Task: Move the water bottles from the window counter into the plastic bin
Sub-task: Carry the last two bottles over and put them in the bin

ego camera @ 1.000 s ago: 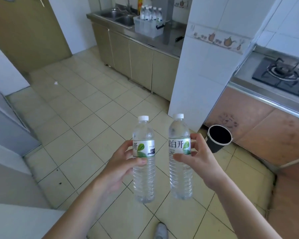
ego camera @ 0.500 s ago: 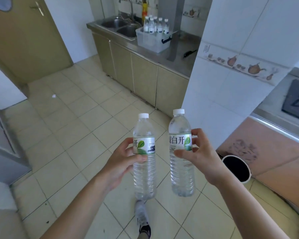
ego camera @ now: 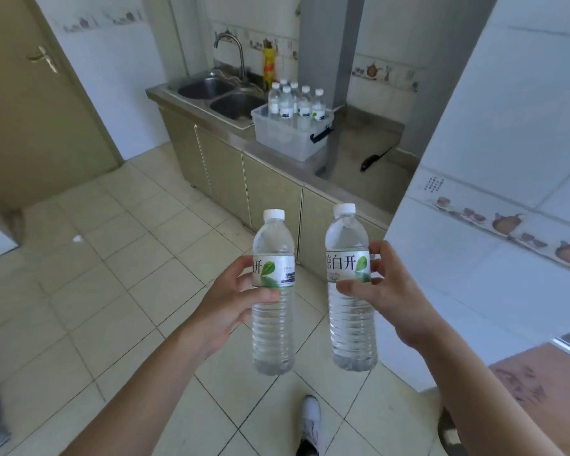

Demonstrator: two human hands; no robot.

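Left hand fingers gripping a bottle, right hand likewise second bottle, plastic bin holding perhaps six bottles

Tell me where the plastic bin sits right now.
In the head view, the plastic bin stands on the steel counter at upper centre, just right of the double sink, left of the grey pillar, already holding several bottles.

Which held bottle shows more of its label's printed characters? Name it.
The bottle in the right hand, bottle: three characters show. The left hand's bottle shows one.
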